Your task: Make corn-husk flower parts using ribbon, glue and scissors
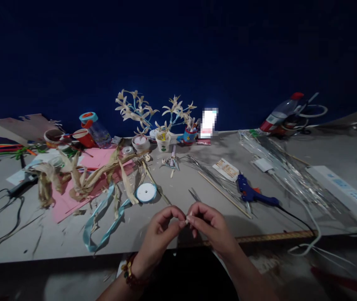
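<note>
At front edge of grey worktable, left hand and right hand pinch small pale piece between fingertips. Loosened grip could drop it over edge; squeezing too hard could crush it. Pointed metal blades, just beyond right hand, could prick knuckles on forward reach. Snagged black cord could drag blue glue gun with orange trigger.

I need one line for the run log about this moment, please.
left hand: pinches small pale piece | right hand: pinches same piece | on table: ribbon spool, blue glue gun
</note>
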{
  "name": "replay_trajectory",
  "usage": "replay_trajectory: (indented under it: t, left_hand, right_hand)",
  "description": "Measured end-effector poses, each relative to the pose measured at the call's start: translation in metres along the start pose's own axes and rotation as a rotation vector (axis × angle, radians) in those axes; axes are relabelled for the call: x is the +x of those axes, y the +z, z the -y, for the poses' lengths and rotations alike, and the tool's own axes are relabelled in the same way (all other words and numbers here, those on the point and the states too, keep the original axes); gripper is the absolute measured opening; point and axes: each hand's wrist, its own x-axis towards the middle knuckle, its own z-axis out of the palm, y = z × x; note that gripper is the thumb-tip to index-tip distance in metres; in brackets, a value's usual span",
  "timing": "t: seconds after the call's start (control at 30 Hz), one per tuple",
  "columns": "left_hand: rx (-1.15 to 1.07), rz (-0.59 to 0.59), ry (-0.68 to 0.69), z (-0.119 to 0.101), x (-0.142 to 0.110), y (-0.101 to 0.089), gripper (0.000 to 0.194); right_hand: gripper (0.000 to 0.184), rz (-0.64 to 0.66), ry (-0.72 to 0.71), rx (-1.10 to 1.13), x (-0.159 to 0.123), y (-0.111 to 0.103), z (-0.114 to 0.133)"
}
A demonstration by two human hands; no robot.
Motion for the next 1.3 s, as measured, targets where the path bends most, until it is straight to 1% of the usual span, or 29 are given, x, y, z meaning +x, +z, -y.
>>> replay_trajectory:
  t: [0.13, 0.23, 0.33, 0.43, 0.5, 0.57, 0.63, 0.77, 0.87, 0.97, 1.03, 1.17, 1.23, 1.3]
  left_hand:
    - [0.009, 0.024, 0.07, 0.001, 0.002, 0.001, 0.012]
    - [0.011, 0.045, 0.122, 0.002, 0.002, 0.001, 0.012]
    - [0.014, 0.076, 0.187, 0.003, 0.0, -0.001, 0.013]
    - [0.013, 0.076, 0.245, 0.006, -0.004, -0.007, 0.014]
    - [0.029, 0.055, 0.247, 0.006, -0.005, -0.01, 0.013]
    - [0.068, 0.044, 0.228, 0.003, -0.005, -0.011, 0.015]
    - [0.125, 0.049, 0.224, -0.001, -0.003, -0.009, 0.017]
    - [0.172, 0.067, 0.221, -0.009, 0.001, -0.002, 0.01]
    - [0.141, 0.092, 0.174, -0.011, 0.003, -0.001, 0.014]
    - [0.179, 0.162, 0.135, -0.015, 0.003, -0.004, 0.017]
    - [0.245, 0.21, 0.129, -0.018, 0.004, -0.007, 0.018]
    - [0.362, 0.252, 0.142, -0.022, 0.004, -0.013, 0.021]
    - [0.358, 0.279, 0.132, -0.023, 0.004, -0.015, 0.022]
    - [0.303, 0.318, 0.107, -0.023, 0.004, -0.014, 0.022]
  right_hand:
    - [0.03, -0.038, 0.057, 0.163, -0.001, 0.008, 0.003]
    - [0.029, -0.043, 0.122, 0.312, -0.002, 0.013, 0.004]
    - [0.028, -0.043, 0.177, 0.459, -0.001, 0.012, 0.002]
    - [0.028, -0.09, 0.139, 0.536, 0.002, 0.007, 0.001]
    - [0.029, -0.112, 0.098, 0.495, 0.002, 0.004, 0.002]
    - [0.03, -0.113, 0.097, 0.425, 0.0, 0.004, 0.003]
    - [0.032, -0.106, 0.105, 0.368, -0.002, 0.006, 0.004]
    - [0.034, -0.093, 0.092, 0.32, -0.005, 0.009, 0.005]
    - [0.032, -0.019, 0.107, 0.308, -0.007, 0.006, 0.006]
    - [0.03, 0.085, 0.107, 0.26, -0.007, -0.001, 0.007]
    - [0.03, 0.15, 0.101, 0.173, -0.006, -0.006, 0.009]
    - [0.027, 0.264, 0.08, -0.005, -0.003, -0.011, 0.014]
    - [0.023, 0.288, 0.088, 0.014, -0.003, -0.011, 0.015]
    - [0.021, 0.295, 0.147, 0.1, -0.003, -0.01, 0.011]
